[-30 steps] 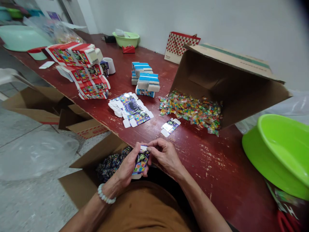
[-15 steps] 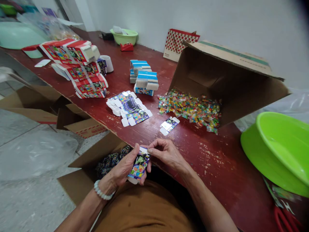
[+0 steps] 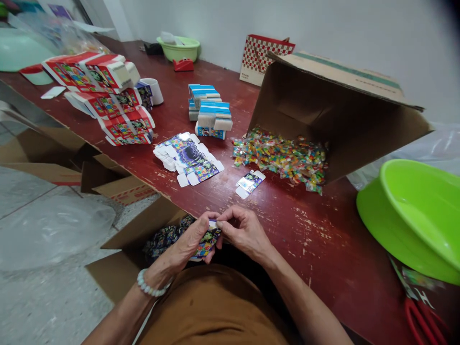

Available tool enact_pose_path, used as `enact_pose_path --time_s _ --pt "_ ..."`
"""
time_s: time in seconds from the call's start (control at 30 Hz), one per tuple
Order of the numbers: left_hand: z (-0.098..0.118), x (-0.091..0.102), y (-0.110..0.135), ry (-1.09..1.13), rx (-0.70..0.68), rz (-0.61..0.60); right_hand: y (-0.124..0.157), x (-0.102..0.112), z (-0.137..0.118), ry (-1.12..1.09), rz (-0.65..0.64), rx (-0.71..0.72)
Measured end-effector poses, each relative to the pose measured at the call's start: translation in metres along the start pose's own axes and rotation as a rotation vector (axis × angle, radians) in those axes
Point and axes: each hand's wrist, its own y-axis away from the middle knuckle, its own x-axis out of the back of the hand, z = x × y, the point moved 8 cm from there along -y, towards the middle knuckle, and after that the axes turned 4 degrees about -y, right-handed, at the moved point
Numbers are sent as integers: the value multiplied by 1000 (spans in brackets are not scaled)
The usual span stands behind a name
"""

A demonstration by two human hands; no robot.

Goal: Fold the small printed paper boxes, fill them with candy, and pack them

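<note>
A small purple printed candy box (image 3: pixel 207 243) is held low in front of me, at the table's near edge. My left hand (image 3: pixel 192 239), with a beaded bracelet on its wrist, wraps round the box from the left. My right hand (image 3: pixel 244 231) pinches the box's top end between thumb and fingers. Part of the box is hidden by the hands. Just beyond them on the table lies one flat purple carton (image 3: pixel 250 183). Farther left is a fanned stack of unfolded purple cartons (image 3: pixel 196 160).
Wrapped candies (image 3: pixel 283 155) spill from a tipped cardboard box (image 3: pixel 345 120). Banded red cartons (image 3: pixel 97 74) and blue cartons (image 3: pixel 214 112) stand behind. A green basin (image 3: pixel 413 225) and red-handled scissors (image 3: pixel 419 318) are at right. An open box (image 3: pixel 143 227) of dark packets sits below the table's edge.
The candy box has tilted in my hands and shows less of its front. My left fingers have come up to its top end beside the right hand. The view has shifted slightly.
</note>
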Motion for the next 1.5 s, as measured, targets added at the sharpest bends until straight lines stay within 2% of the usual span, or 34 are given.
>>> enact_pose_path --time_s 0.13,0.23,0.33,0.5,0.6,0.73,0.8,0.93,1.07,1.3,1.4,1.5 --pt "4 1 0 60 -4 100 1 2 -10 92 78 99" --pt "-1 -3 0 164 83 100 2 0 -19 70 89 157" --pt "-2 -11 1 223 143 73 3 -2 -18 -42 56 102" --pt "9 -26 -2 292 102 84 4 2 -1 -267 68 -85" --pt "10 -29 -3 289 77 116 6 2 3 -342 47 -75" --pt "14 -26 -4 168 -35 182 11 -1 8 -484 -33 -38" --pt "12 -29 -6 122 -34 147 13 4 10 -507 -7 -21" --pt "10 -40 -8 53 -14 -21 15 21 13 -498 90 -32" --pt "11 -44 -8 -88 -33 -106 19 23 11 -561 36 -95" --pt "23 -37 -12 -343 -132 45 24 25 8 -404 145 -72" --pt "17 -37 -12 -300 -83 36 25 34 2 -213 200 73" --pt "12 -40 -10 -176 -73 -30 26 34 -6 -88 114 199"
